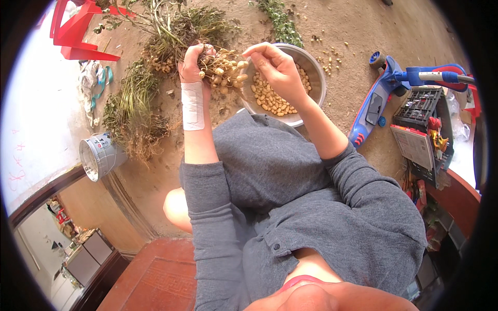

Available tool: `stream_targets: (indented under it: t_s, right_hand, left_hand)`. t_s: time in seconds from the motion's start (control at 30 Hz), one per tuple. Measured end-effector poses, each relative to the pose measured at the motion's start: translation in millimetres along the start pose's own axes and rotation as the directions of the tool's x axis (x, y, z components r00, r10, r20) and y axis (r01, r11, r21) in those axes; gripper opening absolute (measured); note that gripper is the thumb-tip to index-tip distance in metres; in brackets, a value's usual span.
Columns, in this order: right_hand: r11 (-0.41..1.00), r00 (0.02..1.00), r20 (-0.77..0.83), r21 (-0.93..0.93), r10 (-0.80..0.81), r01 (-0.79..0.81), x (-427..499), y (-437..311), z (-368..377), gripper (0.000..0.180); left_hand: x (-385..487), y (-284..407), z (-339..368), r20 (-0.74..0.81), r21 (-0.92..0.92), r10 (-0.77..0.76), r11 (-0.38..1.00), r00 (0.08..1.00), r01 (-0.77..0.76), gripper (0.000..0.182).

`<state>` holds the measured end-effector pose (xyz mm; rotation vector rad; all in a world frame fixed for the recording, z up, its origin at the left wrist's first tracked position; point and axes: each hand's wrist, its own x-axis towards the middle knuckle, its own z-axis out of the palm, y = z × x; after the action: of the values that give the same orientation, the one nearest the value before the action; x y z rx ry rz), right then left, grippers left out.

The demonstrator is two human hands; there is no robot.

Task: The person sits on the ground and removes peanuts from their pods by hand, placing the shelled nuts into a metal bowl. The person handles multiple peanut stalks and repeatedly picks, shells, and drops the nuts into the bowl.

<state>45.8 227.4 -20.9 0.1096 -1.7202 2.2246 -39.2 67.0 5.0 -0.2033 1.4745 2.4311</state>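
My left hand (192, 64), a white dressing on its wrist, grips a peanut plant by the stems near its roots. A cluster of peanut pods (223, 74) hangs from those roots towards the right. My right hand (274, 68) is at the cluster's right edge, thumb and forefinger at a pod (242, 64); whether they pinch it cannot be told. Under my right hand a round metal basin (320, 74) holds many loose pods (272, 99). The leafy tops of the held plant reach up and left, over other peanut plants on the ground.
Uprooted plants (136, 93) lie at left, beside a paint bucket (103, 153) and red plastic stool (78, 39). Green stems (280, 21) lie beyond the basin. Loose pods (330, 60) are scattered right of it. Farther right are a blue scooter (369, 105) and black crate (418, 105).
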Motion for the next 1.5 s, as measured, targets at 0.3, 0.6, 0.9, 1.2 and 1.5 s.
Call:
stream_targets:
  t_s: [0.3, 0.6, 0.9, 1.2, 1.5]
  right_hand:
    - [0.939, 0.914, 0.308, -0.300, 0.263, -0.169, 1, -11, -6, 0.023]
    - [0.936, 0.786, 0.509, -0.164, 0.351, -0.312, 7, -6, -13, 0.020]
    - [0.874, 0.740, 0.509, -0.052, 0.440, -0.483, 2, 3, -10, 0.018]
    - [0.872, 0.768, 0.437, -0.082, 0.467, -0.483, -2, 14, -6, 0.019]
    - [0.855, 0.860, 0.365, -0.499, 0.358, -0.144, -10, -13, -6, 0.021]
  left_hand:
    - [-7, 0, 3, -0.116, 0.173, -0.049, 0.983, 0.992, 0.069, 0.016]
    - [-4, -6, 1, -0.066, 0.362, -0.085, 0.927, 0.994, 0.103, 0.022]
    - [-3, -14, 1, -0.176, 0.391, -0.083, 0.909, 0.981, 0.147, 0.017]
    - [-6, -5, 2, -0.106, 0.443, -0.087, 0.888, 0.991, 0.125, 0.018]
    - [-2, -8, 3, -0.154, 0.319, -0.082, 0.939, 0.985, 0.128, 0.019]
